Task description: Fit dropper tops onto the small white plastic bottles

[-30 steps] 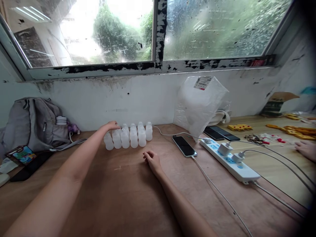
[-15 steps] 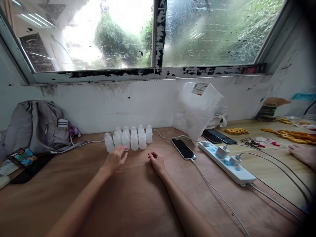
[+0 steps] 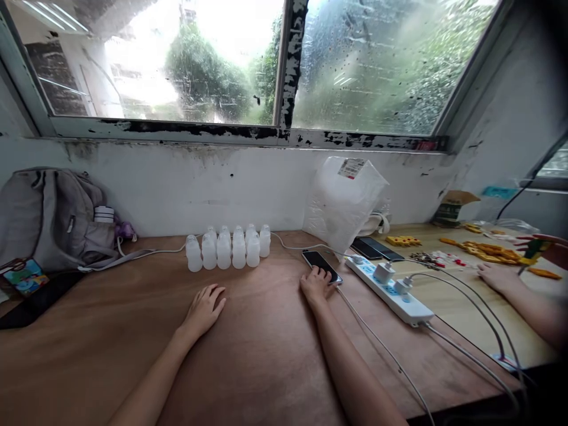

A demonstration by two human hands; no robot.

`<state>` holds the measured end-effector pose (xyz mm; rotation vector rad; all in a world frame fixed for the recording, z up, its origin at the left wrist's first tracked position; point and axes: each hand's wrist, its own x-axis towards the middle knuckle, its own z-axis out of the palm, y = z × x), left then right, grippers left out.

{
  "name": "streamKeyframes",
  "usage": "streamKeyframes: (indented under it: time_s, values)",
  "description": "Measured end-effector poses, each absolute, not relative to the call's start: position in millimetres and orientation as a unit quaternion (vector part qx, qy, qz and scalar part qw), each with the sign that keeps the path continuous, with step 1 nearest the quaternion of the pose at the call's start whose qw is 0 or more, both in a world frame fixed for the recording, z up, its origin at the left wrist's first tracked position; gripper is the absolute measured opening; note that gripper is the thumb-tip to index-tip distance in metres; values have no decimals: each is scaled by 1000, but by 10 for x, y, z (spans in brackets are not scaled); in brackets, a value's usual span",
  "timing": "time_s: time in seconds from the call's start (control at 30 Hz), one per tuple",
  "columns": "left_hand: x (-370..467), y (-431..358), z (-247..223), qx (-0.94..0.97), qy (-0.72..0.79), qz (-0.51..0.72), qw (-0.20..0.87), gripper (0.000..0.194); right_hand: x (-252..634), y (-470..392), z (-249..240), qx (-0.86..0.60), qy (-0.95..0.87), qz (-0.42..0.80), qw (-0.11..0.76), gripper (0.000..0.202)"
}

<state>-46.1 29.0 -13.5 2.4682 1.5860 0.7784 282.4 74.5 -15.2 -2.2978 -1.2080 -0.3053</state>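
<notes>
My left hand (image 3: 204, 310) lies palm down on the brown tabletop (image 3: 248, 343), its fingers stretched out and nothing in it. Just beyond it stand several small frosted white bottles (image 3: 224, 251) in two close rows, upright. My right hand (image 3: 316, 287) rests at the near left edge of a black-screened phone (image 3: 320, 261), fingers apart and laid over its lower part. A white cable (image 3: 368, 331) runs from the phone's near end towards me.
A white power strip (image 3: 390, 290) with plugs lies right of the phone. Behind are two dark phones (image 3: 377, 248) and a clear plastic bag (image 3: 344, 201). A grey backpack (image 3: 53, 219) sits at left. Another person's hand (image 3: 497, 278) is near yellow parts (image 3: 490, 251) at right.
My left hand has drawn back from the bottles and settled flat on the table. My right hand has moved right onto the phone. The view has turned slightly right.
</notes>
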Motion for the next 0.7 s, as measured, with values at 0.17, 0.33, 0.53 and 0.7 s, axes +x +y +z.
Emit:
streamKeyframes:
  time_s: [0.17, 0.33, 0.53, 0.7]
  values:
    - [-502, 385, -146, 757, 529, 382, 42, 34, 2648, 682, -81, -776, -530, -141, 312, 41]
    - [-691, 654, -151, 595, 596, 539, 7, 56, 2283, 589, -85, -682, -654, -65, 321, 33]
    - [-942, 1020, -125, 535, 646, 531, 122, 85, 2067, 562, -140, -634, -707, 7, 313, 29]
    - [-1062, 1261, -103, 562, 611, 527, 180, 81, 2115, 588, -143, -635, -707, 25, 309, 25]
